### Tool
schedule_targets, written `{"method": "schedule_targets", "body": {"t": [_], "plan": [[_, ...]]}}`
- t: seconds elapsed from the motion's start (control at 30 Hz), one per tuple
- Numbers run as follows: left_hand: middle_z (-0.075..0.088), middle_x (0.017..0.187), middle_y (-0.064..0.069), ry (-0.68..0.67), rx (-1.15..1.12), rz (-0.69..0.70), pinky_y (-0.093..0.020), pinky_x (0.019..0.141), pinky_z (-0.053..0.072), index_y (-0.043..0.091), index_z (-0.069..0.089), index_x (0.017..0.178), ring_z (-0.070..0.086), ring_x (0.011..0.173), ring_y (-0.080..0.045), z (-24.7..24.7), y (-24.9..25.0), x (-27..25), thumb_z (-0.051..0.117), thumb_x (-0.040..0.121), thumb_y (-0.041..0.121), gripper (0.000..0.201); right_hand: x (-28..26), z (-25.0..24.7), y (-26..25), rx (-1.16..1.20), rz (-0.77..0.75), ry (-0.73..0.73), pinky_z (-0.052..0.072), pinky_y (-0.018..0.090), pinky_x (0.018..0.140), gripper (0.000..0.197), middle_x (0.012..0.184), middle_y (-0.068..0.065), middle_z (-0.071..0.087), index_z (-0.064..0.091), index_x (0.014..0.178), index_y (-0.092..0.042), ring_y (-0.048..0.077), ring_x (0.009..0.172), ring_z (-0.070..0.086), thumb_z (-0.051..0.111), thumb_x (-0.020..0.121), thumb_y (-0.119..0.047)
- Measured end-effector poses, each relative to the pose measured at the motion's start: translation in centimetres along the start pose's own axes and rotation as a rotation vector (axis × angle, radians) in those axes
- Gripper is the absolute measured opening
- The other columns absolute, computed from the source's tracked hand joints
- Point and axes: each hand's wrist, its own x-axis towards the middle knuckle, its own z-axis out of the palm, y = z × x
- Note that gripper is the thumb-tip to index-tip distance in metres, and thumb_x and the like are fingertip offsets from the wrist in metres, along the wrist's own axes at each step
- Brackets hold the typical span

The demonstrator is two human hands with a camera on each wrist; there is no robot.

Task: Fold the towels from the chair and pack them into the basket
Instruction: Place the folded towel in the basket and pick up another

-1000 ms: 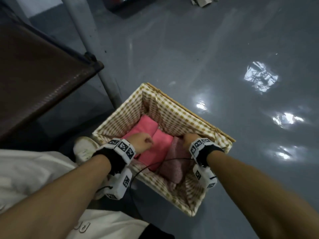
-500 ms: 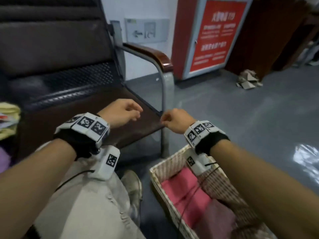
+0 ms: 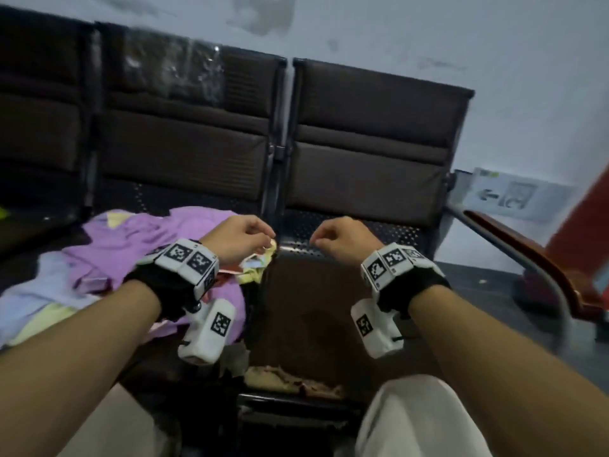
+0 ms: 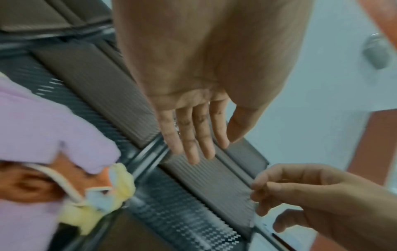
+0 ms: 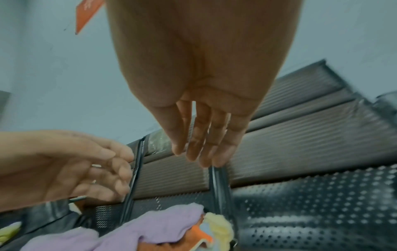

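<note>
A loose pile of towels lies on the left chair seat, with a purple towel (image 3: 131, 245) on top and a yellow towel (image 3: 260, 272) at its right edge. My left hand (image 3: 250, 235) hovers over that right edge, fingers relaxed and empty. In the left wrist view the purple towel (image 4: 43, 118), an orange towel (image 4: 28, 185) and the yellow towel (image 4: 120, 186) lie below my left hand (image 4: 206, 149). My right hand (image 3: 333, 235) hangs over the bare seat (image 3: 329, 308) beside the pile, loosely curled and holding nothing. The basket is out of view.
A row of dark brown chairs stands against a pale wall. A wooden armrest (image 3: 527, 245) closes the right end of the row. The seat's front edge is torn (image 3: 290, 380). My knees in light trousers (image 3: 418, 417) are just in front of the seats.
Both hands have come up out of the basket, where pink towels lay, and swung left to the chairs. The view has turned with them, and the basket has dropped out of sight.
</note>
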Motion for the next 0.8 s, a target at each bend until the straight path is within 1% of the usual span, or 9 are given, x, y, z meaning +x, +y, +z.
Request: {"method": "schedule_targets", "body": {"t": [0.07, 0.1, 0.17, 0.2, 0.37, 0.47, 0.57, 0.7, 0.8], "plan": [[0.069, 0.09, -0.007, 0.017, 0.087, -0.029, -0.028, 0.079, 0.051, 0.02, 0.064, 0.082, 0.063, 0.084, -0.018, -1.9, -3.4, 0.5, 0.062, 0.085, 0.006, 0.014, 2.5, 2.9, -1.3, 0.012, -0.043, -0.069, 0.039, 0.011, 0.056, 0.014, 0.091, -0.002, 0.069, 0.072, 0.097, -0.021, 0.013, 0.086, 0.064, 0.059, 0.089, -0.019], [0.069, 0.092, -0.005, -0.006, 0.163, -0.033, -0.025, 0.082, 0.05, 0.02, 0.065, 0.084, 0.063, 0.087, -0.017, -2.9, -5.0, 0.7, 0.064, 0.084, 0.008, 0.012, 3.6, 4.3, -1.8, 0.01, -0.061, -0.096, 0.04, 0.013, 0.062, 0.015, 0.095, 0.0, 0.071, 0.072, 0.098, -0.021, 0.014, 0.09, 0.064, 0.06, 0.089, -0.019], [0.069, 0.1, -0.005, -0.06, 0.301, -0.066, -0.028, 0.091, 0.048, 0.015, 0.067, 0.094, 0.062, 0.095, -0.019, -4.8, -7.6, 1.1, 0.065, 0.084, 0.01, 0.011, 5.7, 7.1, -2.5, 0.016, -0.075, -0.14, 0.043, 0.02, 0.078, 0.016, 0.101, 0.001, 0.071, 0.072, 0.099, -0.02, 0.015, 0.098, 0.063, 0.061, 0.087, -0.018], [0.068, 0.103, -0.006, -0.068, 0.338, -0.089, -0.03, 0.093, 0.047, 0.013, 0.067, 0.099, 0.061, 0.096, -0.02, -5.7, -8.8, 1.3, 0.064, 0.085, 0.01, 0.014, 6.7, 8.5, -2.8, 0.019, -0.083, -0.158, 0.043, 0.021, 0.081, 0.017, 0.103, 0.001, 0.071, 0.073, 0.1, -0.019, 0.015, 0.1, 0.063, 0.062, 0.087, -0.018], [0.066, 0.097, -0.006, -0.015, 0.369, -0.147, -0.028, 0.086, 0.045, 0.012, 0.065, 0.103, 0.059, 0.09, -0.021, -7.9, -13.7, 2.2, 0.064, 0.085, 0.013, 0.018, 10.8, 14.7, -4.1, 0.035, -0.154, -0.224, 0.038, 0.018, 0.075, 0.02, 0.101, 0.005, 0.071, 0.07, 0.103, -0.013, 0.019, 0.096, 0.062, 0.066, 0.084, -0.015], [0.066, 0.093, -0.01, -0.055, 0.322, -0.174, -0.035, 0.09, 0.048, 0.01, 0.063, 0.093, 0.06, 0.088, -0.023, -8.7, -15.4, 2.2, 0.069, 0.083, 0.011, 0.012, 12.7, 17.9, -5.0, 0.08, -0.163, -0.228, 0.045, 0.026, 0.079, 0.029, 0.09, 0.0, 0.065, 0.064, 0.109, -0.014, 0.018, 0.087, 0.06, 0.07, 0.081, -0.017], [0.064, 0.086, -0.006, -0.065, 0.345, -0.172, -0.036, 0.086, 0.049, 0.009, 0.063, 0.088, 0.058, 0.081, -0.019, -9.3, -16.6, 2.0, 0.073, 0.079, 0.015, 0.015, 13.8, 20.4, -6.0, 0.114, -0.202, -0.209, 0.042, 0.022, 0.073, 0.043, 0.085, -0.003, 0.06, 0.059, 0.117, -0.016, 0.015, 0.08, 0.057, 0.074, 0.077, -0.02], [0.059, 0.089, -0.005, -0.124, 0.535, -0.14, -0.032, 0.079, 0.047, 0.014, 0.06, 0.094, 0.056, 0.082, -0.021, -8.2, -17.3, 1.8, 0.082, 0.067, 0.03, 0.039, 14.5, 22.3, -6.8, 0.064, -0.224, -0.123, 0.04, 0.022, 0.076, 0.023, 0.09, 0.006, 0.062, 0.07, 0.102, -0.017, 0.023, 0.086, 0.059, 0.071, 0.079, -0.019], [0.045, 0.086, 0.004, -0.129, 0.645, -0.075, -0.023, 0.074, 0.039, 0.022, 0.053, 0.086, 0.053, 0.088, -0.022, -7.8, -17.3, 2.2, 0.077, 0.068, 0.019, 0.03, 14.2, 21.6, -6.8, 0.097, -0.255, -0.073, 0.036, 0.023, 0.075, 0.014, 0.095, 0.012, 0.064, 0.073, 0.092, -0.012, 0.027, 0.093, 0.059, 0.07, 0.08, -0.018]]}}
